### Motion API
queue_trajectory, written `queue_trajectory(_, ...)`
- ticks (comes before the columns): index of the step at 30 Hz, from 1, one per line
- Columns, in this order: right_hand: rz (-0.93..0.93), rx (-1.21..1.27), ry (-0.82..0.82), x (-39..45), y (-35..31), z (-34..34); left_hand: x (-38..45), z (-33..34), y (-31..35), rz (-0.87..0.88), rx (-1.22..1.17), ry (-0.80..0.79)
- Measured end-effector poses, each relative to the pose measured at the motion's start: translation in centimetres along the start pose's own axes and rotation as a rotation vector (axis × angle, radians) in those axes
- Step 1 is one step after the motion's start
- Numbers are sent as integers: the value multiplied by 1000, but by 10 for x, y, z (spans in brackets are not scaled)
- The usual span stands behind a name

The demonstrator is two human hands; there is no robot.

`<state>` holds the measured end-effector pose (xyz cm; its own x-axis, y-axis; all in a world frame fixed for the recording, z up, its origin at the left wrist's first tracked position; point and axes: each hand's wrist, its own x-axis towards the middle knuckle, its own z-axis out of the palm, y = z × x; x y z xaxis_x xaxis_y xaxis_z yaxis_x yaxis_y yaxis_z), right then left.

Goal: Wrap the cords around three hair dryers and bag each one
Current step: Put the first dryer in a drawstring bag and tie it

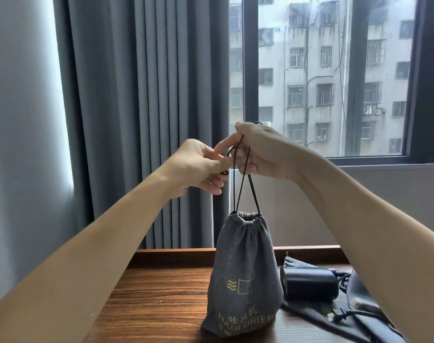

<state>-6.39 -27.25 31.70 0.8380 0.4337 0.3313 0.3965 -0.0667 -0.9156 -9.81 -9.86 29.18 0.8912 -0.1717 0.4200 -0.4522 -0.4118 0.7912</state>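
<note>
Both hands, left hand and right hand, pinch the bag's drawstring; a hair dryer lies beside it.

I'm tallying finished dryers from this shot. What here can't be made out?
- Head view: contents of the grey bag, hidden by its cinched cloth.
- Black dryer: its rear and cord, hidden by the right forearm.
- Flat dark bag: cut off by the bottom edge.
- Third dryer: not visible.

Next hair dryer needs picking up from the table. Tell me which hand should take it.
Probably the right hand: the black hair dryer lies on the table under the right forearm, right of the grey bag. That hand must first release the drawstring.
</note>
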Motion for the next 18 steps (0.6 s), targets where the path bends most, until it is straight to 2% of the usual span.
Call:
queue_trajectory(3, 21, -84, 62, 0, 1, -3, -5, -5, 0, -123, -80, -38)
queue_trajectory(7, 68, -183, 98, -3, 1, -7, -21, -7, -2, -251, -284, -313)
queue_trajectory(9, 51, -205, 88, -3, 0, -4, -26, 6, -7, -242, -235, -347)
queue_trajectory(11, 21, -230, 87, -3, -2, 1, -25, 26, -14, -189, -132, -244)
queue_trajectory(15, -13, -294, 81, -4, 0, 6, -16, 50, -32, -38, 62, 105)
queue_trajectory(18, -46, -318, 88, -6, 4, 6, -10, 53, -44, 65, 195, 215)
